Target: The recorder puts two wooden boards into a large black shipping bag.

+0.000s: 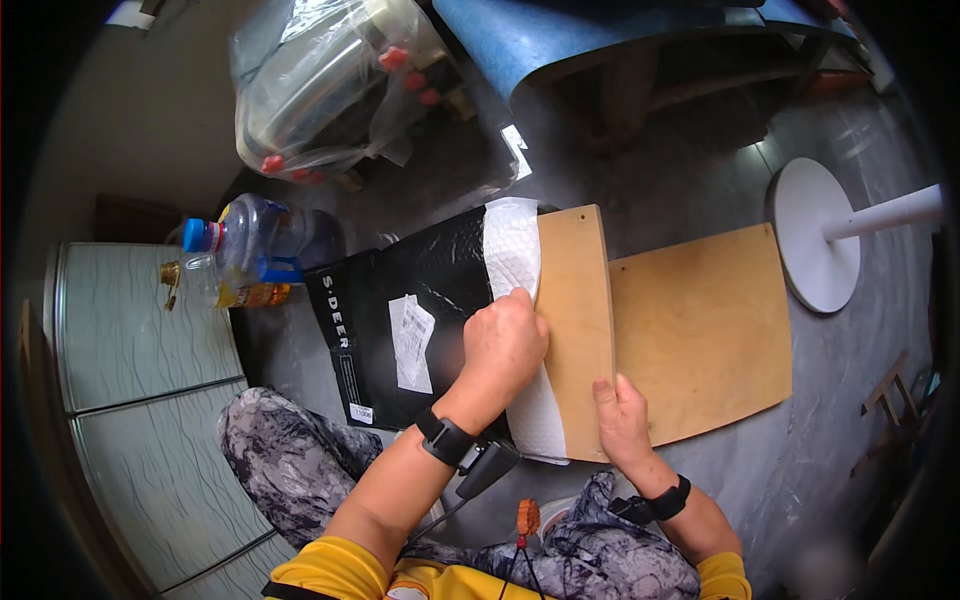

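A black plastic mailer bag (442, 277) with a white bubble-wrap lining (514, 247) folded out at its mouth lies before me. It bears white lettering and a paper label (412, 343). A flat wooden board (574, 300) sits partly inside the bag, its right end out past the lining. My left hand (506, 334) is closed on the lining at the bag's mouth, over the board. My right hand (624, 421) grips the board's right edge near its lower corner, thumb on top; its other fingers are mostly hidden. A second wooden board (705, 330) extends rightward, partly covered by the first.
Plastic bottles (251, 240) lie left of the bag, near a glass-fronted cabinet (150, 315). Beyond stands a plastic-wrapped machine (330, 90) with red knobs, beside a blue-covered table (570, 37). A round white base with a post (816, 232) rests on the grey floor (847, 375).
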`<action>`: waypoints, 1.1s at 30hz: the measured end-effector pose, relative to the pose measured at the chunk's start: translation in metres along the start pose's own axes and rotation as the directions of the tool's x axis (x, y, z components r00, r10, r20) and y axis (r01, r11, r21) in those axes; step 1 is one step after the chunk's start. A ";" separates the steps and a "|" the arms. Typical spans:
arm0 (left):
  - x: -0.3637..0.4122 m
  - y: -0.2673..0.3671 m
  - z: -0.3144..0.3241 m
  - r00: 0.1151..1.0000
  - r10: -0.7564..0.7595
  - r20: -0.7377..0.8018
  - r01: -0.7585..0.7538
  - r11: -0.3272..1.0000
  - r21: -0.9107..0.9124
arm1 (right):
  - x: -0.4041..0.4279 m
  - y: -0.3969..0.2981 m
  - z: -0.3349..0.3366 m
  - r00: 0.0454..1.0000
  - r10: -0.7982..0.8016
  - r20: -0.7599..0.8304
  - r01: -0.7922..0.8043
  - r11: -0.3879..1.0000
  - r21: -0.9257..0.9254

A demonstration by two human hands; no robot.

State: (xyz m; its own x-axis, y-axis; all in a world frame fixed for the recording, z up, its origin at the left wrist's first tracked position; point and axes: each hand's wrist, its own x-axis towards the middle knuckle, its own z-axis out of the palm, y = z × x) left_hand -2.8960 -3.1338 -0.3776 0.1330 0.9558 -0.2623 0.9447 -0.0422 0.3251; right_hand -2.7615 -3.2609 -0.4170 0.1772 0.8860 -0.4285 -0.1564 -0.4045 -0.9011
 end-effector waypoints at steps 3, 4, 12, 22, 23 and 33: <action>-0.001 -0.010 0.000 0.999 0.012 -0.049 -0.018 0.992 -0.125 | -0.002 0.008 -0.010 0.998 0.026 0.051 -0.021 0.995 -0.101; -0.002 -0.013 -0.001 0.996 0.015 -0.083 -0.035 0.971 -0.237 | -0.002 0.007 -0.009 0.998 0.026 0.058 -0.020 0.995 -0.098; -0.018 0.005 -0.021 0.998 -0.007 -0.067 -0.042 0.717 -0.696 | 0.001 -0.027 0.001 0.989 -0.063 0.136 0.083 0.986 -0.147; -0.026 -0.006 -0.028 0.999 0.026 -0.036 -0.045 0.623 -0.781 | 0.021 -0.023 -0.013 0.907 0.158 0.390 -0.021 0.942 -0.334; -0.026 -0.005 -0.030 0.998 0.036 -0.061 -0.070 0.651 -0.756 | 0.024 -0.022 -0.017 0.853 0.233 0.468 -0.132 0.962 -0.238; -0.043 0.010 -0.043 0.994 0.054 -0.093 -0.105 0.651 -0.752 | 0.019 -0.040 -0.004 0.715 0.184 0.675 -0.466 0.845 0.264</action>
State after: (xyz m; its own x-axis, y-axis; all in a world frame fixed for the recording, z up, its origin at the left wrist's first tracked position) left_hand -2.9056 -3.1631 -0.3240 0.1550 0.9750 -0.1592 0.3753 0.0910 0.9224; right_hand -2.7479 -3.2285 -0.3893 -0.5577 0.7121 -0.4265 -0.4710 -0.6946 -0.5437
